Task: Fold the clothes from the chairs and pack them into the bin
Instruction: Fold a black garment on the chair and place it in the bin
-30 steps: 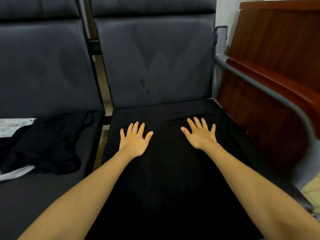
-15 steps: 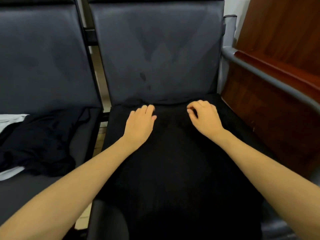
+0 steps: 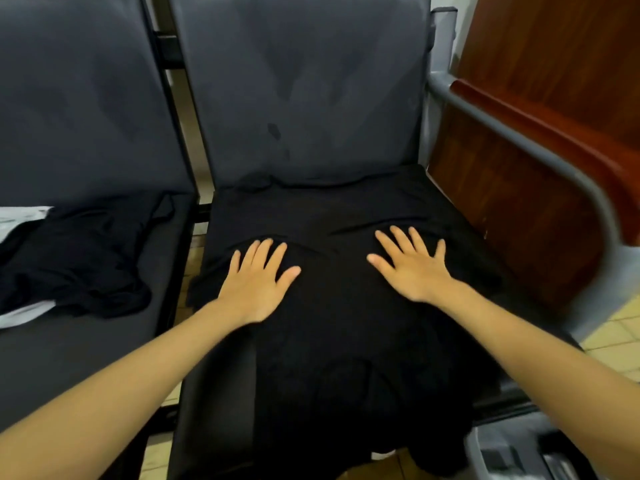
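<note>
Both palms flat on a black cloth garment [image 3: 339,327] spread over a chair seat.
The left hand [image 3: 258,280] and right hand [image 3: 412,268] press it with fingers spread and straight, pinching nothing; the dark grey padded chair [image 3: 304,98] carries it, its front edge hanging over, while a crumpled black garment [image 3: 79,258] lies on the neighbouring seat.

- Black garment [image 3: 346,341]: covers seat of right chair [image 3: 298,98] entirely; front portion hangs over seat edge, cut by bottom border.
- Left hand [image 3: 256,282], right hand [image 3: 412,268]: palms hidden, laid flat against cloth; forearms cut at lower border.
- Black clothes heap [image 3: 76,258] on left chair [image 3: 69,98]: cut by left border; piece count unclear.
- White item [image 3: 20,315] beneath heap: mostly covered, kind unreadable.
- Armrest [image 3: 571,174]: motion-blurred.
- Grey object [image 3: 512,452], bottom right corner: blurred, cropped, possibly bin.
</note>
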A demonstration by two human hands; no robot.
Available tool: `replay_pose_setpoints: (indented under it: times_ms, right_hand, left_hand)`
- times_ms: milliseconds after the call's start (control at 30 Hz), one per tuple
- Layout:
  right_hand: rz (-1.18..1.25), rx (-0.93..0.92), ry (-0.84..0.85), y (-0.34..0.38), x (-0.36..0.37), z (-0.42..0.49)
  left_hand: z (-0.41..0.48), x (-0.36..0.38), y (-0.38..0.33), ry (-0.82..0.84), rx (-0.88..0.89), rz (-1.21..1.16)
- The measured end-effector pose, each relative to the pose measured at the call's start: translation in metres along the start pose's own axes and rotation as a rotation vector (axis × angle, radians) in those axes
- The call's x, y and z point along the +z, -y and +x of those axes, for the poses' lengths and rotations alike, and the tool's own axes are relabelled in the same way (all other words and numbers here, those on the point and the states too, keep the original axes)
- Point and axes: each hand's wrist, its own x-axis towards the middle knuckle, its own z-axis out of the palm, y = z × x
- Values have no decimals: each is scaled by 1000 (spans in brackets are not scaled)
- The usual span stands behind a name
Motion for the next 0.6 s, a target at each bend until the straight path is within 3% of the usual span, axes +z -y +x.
replay_pose_setpoints:
  times_ms: [133, 300, 433, 500, 600]
  right_hand:
    - [18, -62, -84, -7, -10, 69]
    - [110, -72, -130, 1, -24, 114]
    - [167, -217, -380, 12, -20, 89]
    - [140, -360, -506, 11, -13, 58]
    - [89, -459, -594, 1, 1, 15]
  left_hand:
    - [67, -8, 21, -50, 27, 18]
    - [114, -22, 20, -320, 10, 296]
    - [96, -33, 0, -500, 98, 103]
    - [68, -31, -6, -519, 213, -29]
    - [17, -15, -4, -525, 365, -18]
